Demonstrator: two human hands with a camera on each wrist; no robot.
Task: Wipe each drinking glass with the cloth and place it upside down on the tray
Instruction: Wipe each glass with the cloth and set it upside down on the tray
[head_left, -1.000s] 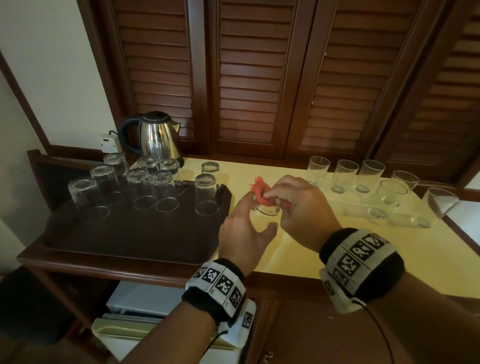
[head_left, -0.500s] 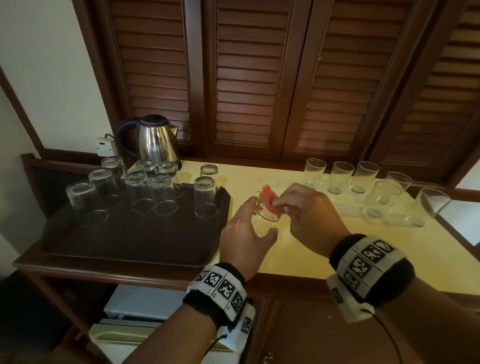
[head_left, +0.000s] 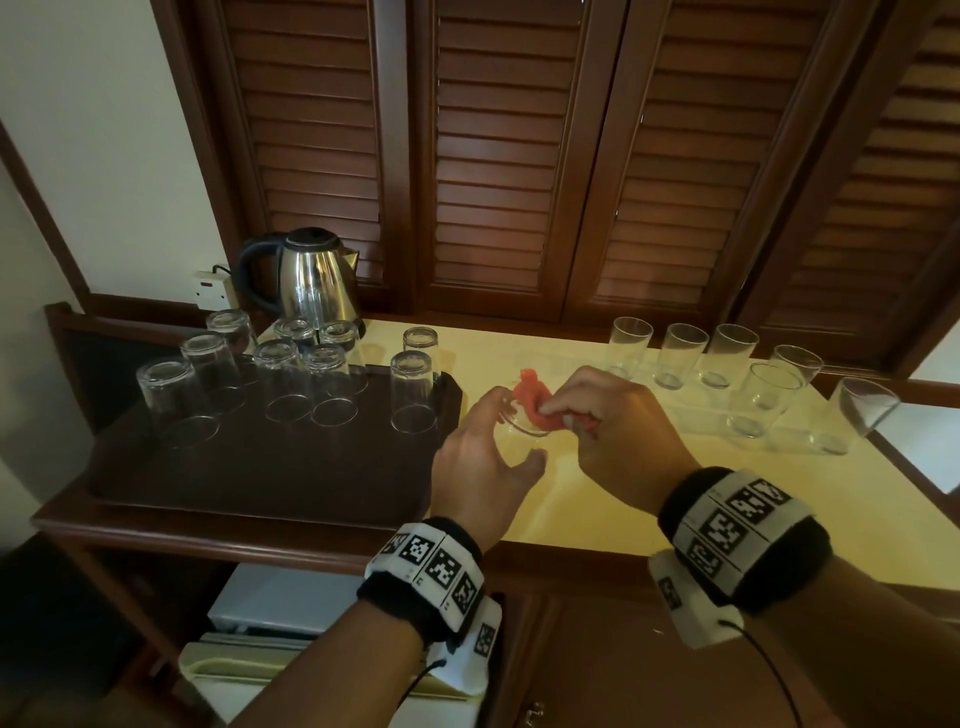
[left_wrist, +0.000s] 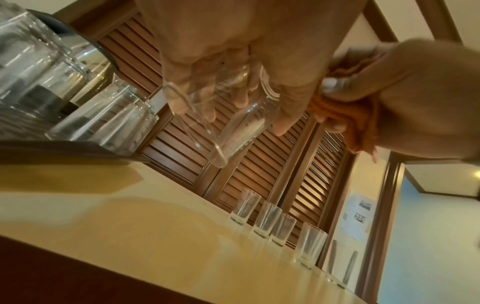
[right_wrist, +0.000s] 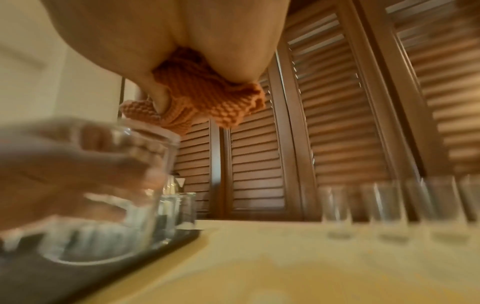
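Head view has the left hand (head_left: 480, 467) wrapped round a clear drinking glass (head_left: 522, 421), fingers (left_wrist: 197, 102) curled on its wall, held in the air over the yellow worktop (head_left: 649, 488) just right of the tray (head_left: 260, 467). Right hand (head_left: 618, 431) has its fingers clamped on a bunched orange-red cloth (head_left: 537, 402), which is pushed against the glass's rim and pokes up a bit past it. Left wrist view shows the glass tilted, open end toward the cloth. On the dark tray there's a bunch of upside-down glasses (head_left: 291, 374), one of them (head_left: 420, 340) looks to be just past the tray's far edge, can't really tell. Six upright glasses (head_left: 722, 358) sit at the right end of the worktop. Steel kettle (head_left: 311, 283) stands behind the tray.
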